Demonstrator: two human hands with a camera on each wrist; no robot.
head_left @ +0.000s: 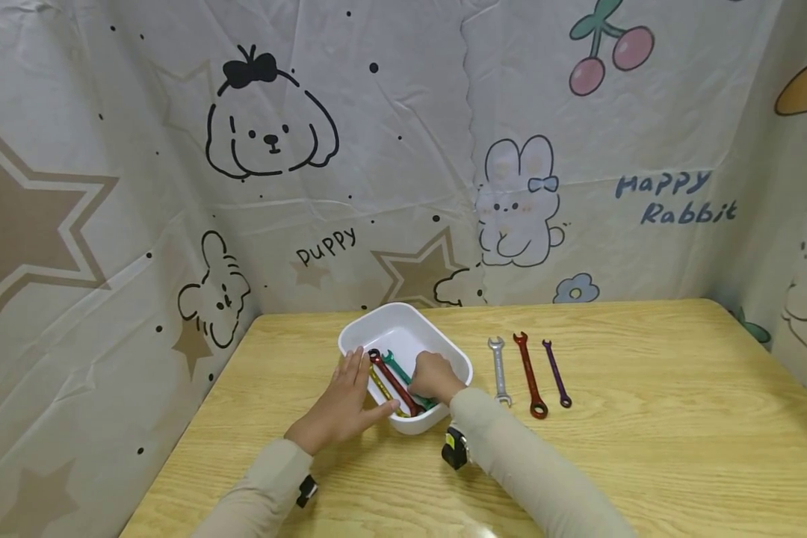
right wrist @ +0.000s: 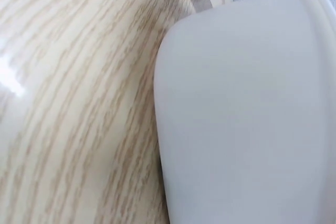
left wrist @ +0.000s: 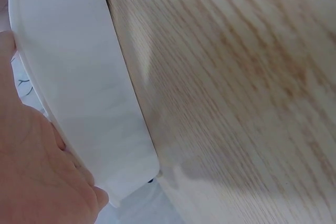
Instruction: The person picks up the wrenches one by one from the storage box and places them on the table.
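A white plastic bin (head_left: 403, 335) stands at a slant on the table. My left hand (head_left: 336, 407) rests on its left rim, fingers straight and thumb spread toward the near corner. Reaching in over the right side, my right hand (head_left: 436, 376) has its fingers curled at the middle of a green wrench (head_left: 397, 366); its fingertips are hidden. Beside that lie a dark red wrench (head_left: 395, 385) and a yellow wrench (head_left: 380, 385), both inside the bin. The bin's outer wall (left wrist: 94, 87) fills much of the left wrist view, with the left hand (left wrist: 42, 166) along its rim.
Right of the bin, a silver wrench (head_left: 500, 371), a red wrench (head_left: 530, 373) and a small purple wrench (head_left: 556, 373) lie in a row on the wooden table (head_left: 645, 418). A printed curtain (head_left: 403, 164) hangs behind the table and along its sides.
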